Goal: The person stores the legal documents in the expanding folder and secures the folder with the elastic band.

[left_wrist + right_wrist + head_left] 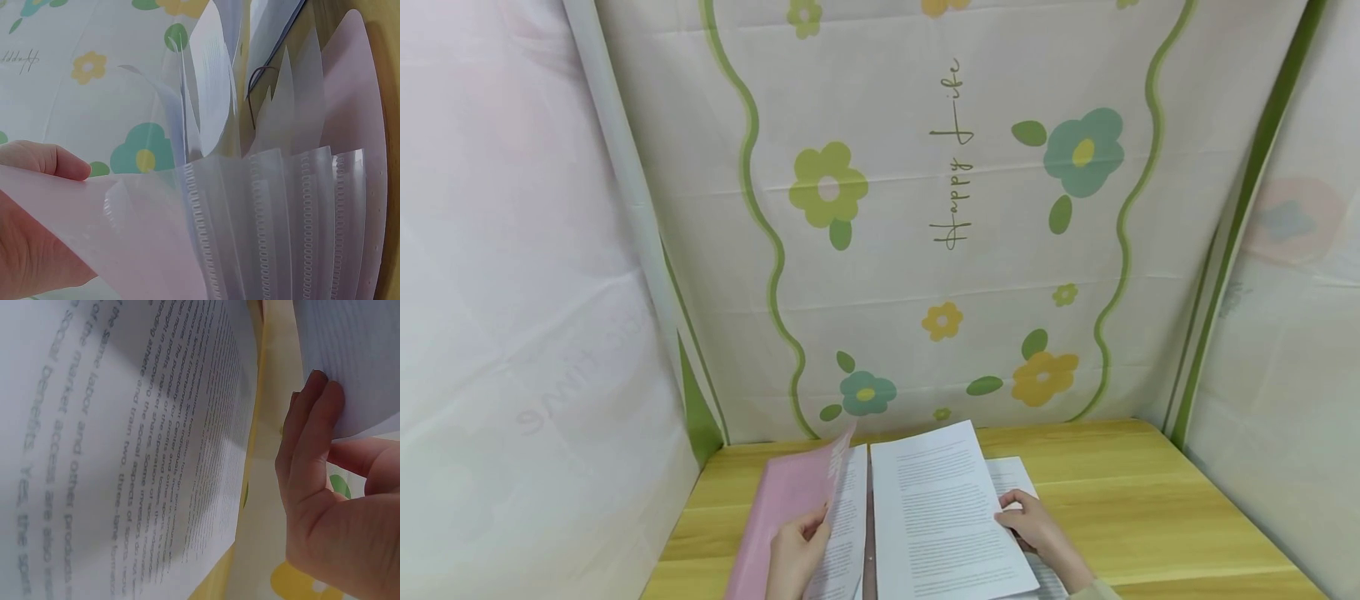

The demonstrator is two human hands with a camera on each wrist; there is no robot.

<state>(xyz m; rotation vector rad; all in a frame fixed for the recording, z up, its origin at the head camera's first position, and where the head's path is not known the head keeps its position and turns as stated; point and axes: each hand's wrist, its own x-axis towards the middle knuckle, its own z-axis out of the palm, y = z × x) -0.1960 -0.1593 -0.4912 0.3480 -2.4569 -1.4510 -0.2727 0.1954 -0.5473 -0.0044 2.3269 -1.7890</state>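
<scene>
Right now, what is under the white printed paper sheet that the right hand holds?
Under the sheet, another white printed page shows past its right edge; the rest is covered.

Pink folder (790,492) lies open, printed sheet (946,512) raised

The folder (790,492) lies open on the table (1157,500), along its near side, left of the middle. Over its left half stands a raised flap (137,237), with the left hand (797,550) at it; a left-hand page (847,517) comes just to the right. Across the fold is the top sheet (940,517), the right hand (1037,529) at its right edge. A lower sheet (1011,475) sticks out beneath, resting on what I can't quite make out. Behind the table hangs a back cloth (887,267), between a left cloth (512,292) and a right cloth (1285,375).
</scene>
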